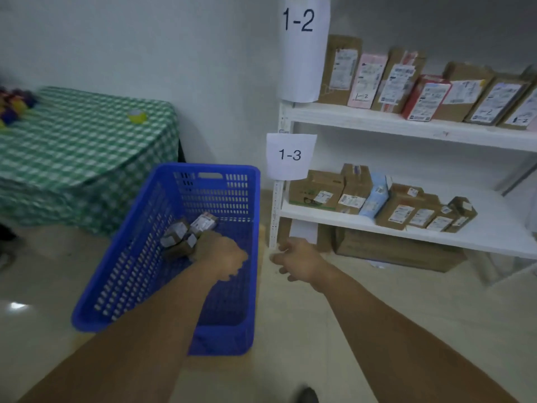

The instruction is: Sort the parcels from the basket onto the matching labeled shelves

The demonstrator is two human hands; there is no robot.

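Head view: left hand (223, 255) grips a cardboard parcel (177, 248) (slotted blue basket (130, 271)); right hand (299, 261) slack, empty.

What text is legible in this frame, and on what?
"1-2": large paper sign, upper shelf post.
"1-3": smaller paper sign, lower shelf post.
"1-2": handwritten on the pink parcel, upper shelf.
"-2": handwritten on a brown parcel further right; first character unclear.
Printed shipping labels on the shelf parcels and on the basket parcels in the blue basket: too blurred to read.
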